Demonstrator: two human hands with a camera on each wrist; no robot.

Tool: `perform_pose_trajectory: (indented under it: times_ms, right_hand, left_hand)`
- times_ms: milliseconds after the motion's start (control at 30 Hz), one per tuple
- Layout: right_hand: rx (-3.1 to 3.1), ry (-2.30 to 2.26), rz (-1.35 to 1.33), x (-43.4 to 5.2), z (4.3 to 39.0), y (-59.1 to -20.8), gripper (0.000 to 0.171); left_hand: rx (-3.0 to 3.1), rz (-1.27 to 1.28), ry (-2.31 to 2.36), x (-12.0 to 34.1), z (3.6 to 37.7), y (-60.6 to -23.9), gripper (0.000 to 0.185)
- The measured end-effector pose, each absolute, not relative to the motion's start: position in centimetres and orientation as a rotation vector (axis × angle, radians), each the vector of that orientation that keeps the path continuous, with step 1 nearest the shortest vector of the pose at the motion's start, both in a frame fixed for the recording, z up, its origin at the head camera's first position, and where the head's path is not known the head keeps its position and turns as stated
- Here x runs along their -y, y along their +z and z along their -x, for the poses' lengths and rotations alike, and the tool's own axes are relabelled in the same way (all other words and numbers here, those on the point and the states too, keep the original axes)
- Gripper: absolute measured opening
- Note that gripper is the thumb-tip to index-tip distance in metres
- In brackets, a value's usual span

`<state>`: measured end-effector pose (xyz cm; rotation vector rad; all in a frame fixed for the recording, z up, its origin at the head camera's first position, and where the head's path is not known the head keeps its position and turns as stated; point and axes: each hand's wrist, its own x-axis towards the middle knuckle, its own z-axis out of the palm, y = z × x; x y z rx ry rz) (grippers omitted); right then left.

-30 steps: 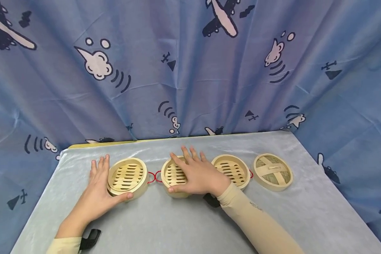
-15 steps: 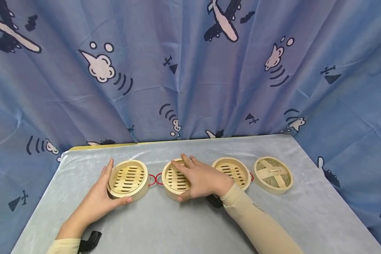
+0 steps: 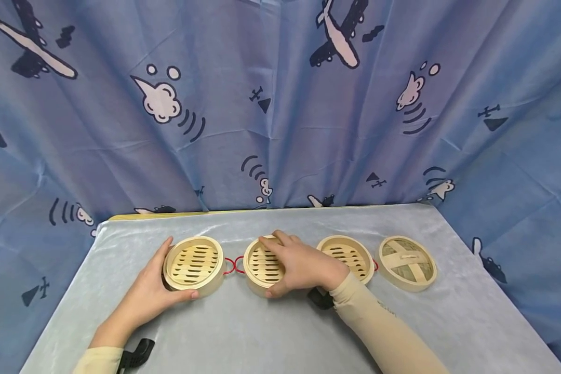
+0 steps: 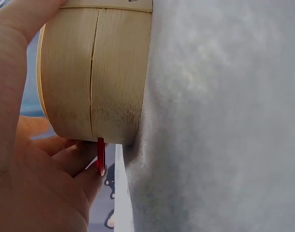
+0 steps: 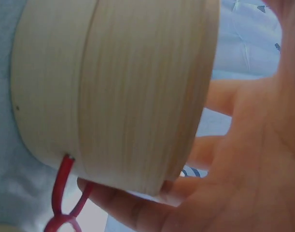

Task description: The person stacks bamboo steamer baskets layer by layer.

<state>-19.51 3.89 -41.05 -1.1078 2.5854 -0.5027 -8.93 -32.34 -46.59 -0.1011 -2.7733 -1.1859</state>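
Note:
Three open bamboo steamer baskets stand in a row on a grey cloth. My left hand grips the left basket, thumb at its near side and fingers round its far left side. In the left wrist view the palm lies against that basket's wall. My right hand grips the middle basket from above, fingers over the far rim and thumb on the near wall. The right wrist view shows that basket's wall up close, with fingers curled under it.
Red cord loops stick out between the left and middle baskets. A third basket and a woven bamboo lid lie to the right. The grey-covered table ends at a blue patterned curtain behind.
Both hands have closed in on their baskets. My right fingers went from lying flat across the middle basket to curling over its rim, and my left fingers wrapped tighter round the left basket.

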Motion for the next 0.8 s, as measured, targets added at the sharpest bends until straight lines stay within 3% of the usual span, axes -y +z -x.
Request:
perform_pose_trajectory:
  times_ms: [800]
  right_hand:
    - [-2.616, -0.638, 1.085, -4.2, 19.7, -40.0, 0.128]
  left_hand:
    - [2.79, 0.091, -1.228, 32.4, 8.9, -47.1, 0.146]
